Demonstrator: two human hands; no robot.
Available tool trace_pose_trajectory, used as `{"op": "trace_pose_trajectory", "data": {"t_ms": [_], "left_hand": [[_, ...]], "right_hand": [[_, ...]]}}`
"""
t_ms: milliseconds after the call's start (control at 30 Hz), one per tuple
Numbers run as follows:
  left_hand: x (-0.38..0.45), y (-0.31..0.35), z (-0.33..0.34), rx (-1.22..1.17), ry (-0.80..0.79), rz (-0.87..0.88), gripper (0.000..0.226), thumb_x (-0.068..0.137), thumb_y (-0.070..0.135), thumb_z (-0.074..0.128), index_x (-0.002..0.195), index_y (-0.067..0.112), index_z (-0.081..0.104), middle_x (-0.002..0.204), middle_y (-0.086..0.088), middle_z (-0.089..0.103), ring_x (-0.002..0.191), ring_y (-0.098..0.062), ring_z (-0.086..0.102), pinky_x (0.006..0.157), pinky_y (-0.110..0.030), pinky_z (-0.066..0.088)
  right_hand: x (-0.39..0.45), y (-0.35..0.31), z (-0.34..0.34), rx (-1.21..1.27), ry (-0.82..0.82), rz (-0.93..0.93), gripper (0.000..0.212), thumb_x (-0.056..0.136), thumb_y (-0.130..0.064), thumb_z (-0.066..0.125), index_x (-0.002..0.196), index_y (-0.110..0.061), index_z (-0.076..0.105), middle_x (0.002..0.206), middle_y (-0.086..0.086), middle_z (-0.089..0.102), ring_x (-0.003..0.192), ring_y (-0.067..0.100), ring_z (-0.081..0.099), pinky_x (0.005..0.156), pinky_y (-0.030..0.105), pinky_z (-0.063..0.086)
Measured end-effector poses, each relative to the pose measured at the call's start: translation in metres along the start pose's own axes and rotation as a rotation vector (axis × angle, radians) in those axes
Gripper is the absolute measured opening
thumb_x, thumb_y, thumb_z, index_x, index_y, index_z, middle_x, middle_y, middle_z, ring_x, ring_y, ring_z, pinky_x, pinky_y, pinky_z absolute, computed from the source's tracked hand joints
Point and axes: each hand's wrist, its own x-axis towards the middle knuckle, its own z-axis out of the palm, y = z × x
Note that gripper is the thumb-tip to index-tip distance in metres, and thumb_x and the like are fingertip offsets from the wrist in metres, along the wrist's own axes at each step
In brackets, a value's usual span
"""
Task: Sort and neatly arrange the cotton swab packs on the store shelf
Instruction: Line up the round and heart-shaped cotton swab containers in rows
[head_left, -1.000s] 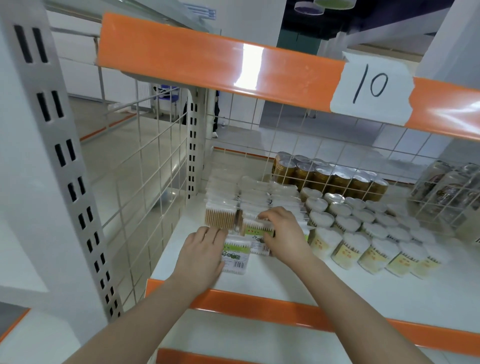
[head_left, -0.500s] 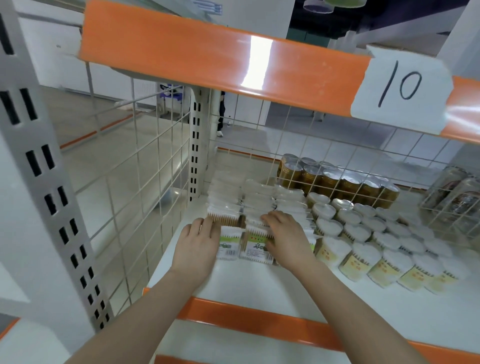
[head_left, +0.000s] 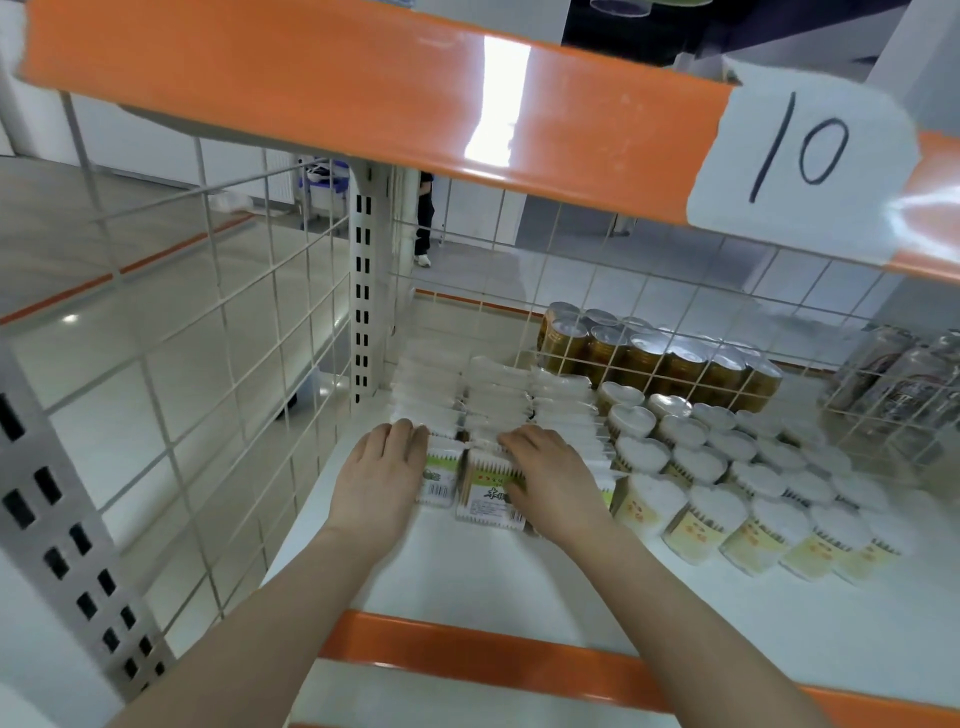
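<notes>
The shelf edge (head_left: 363, 98) is glossy orange, catching a bright glare. The side grid (head_left: 223, 332) is white-coated wire. Swab packs (head_left: 491, 499) are clear shiny plastic (paper labels on front). The cans (head_left: 660, 358) have metallic tops; the "10" tag (head_left: 800, 156) is matt paper.

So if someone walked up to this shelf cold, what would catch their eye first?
Probably the paper sign marked 10 taped to the orange shelf edge at the top right. Below it, the left hand and the right hand rest on the front cotton swab packs at the shelf's left end. To their right stand rows of heart-shaped swab tubs, with gold cans behind the wire grid.
</notes>
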Motion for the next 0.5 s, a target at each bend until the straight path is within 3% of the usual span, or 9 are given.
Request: {"op": "trace_pose_trajectory", "data": {"t_ms": [500], "left_hand": [[-0.005, -0.002, -0.006, 0.006, 0.062, 0.01, 0.079, 0.031, 0.003, 0.083, 0.108, -0.002, 0.066, 0.101, -0.019, 0.065, 0.091, -0.037, 0.062, 0.074, -0.043, 0.054]], "right_hand": [[-0.009, 0.007, -0.012, 0.042, 0.044, 0.044, 0.059, 0.087, -0.016, 0.057, 0.141, -0.019, 0.035, 0.143, 0.0, 0.036, 0.128, 0.018, 0.033, 0.101, 0.023, 0.025]]}}
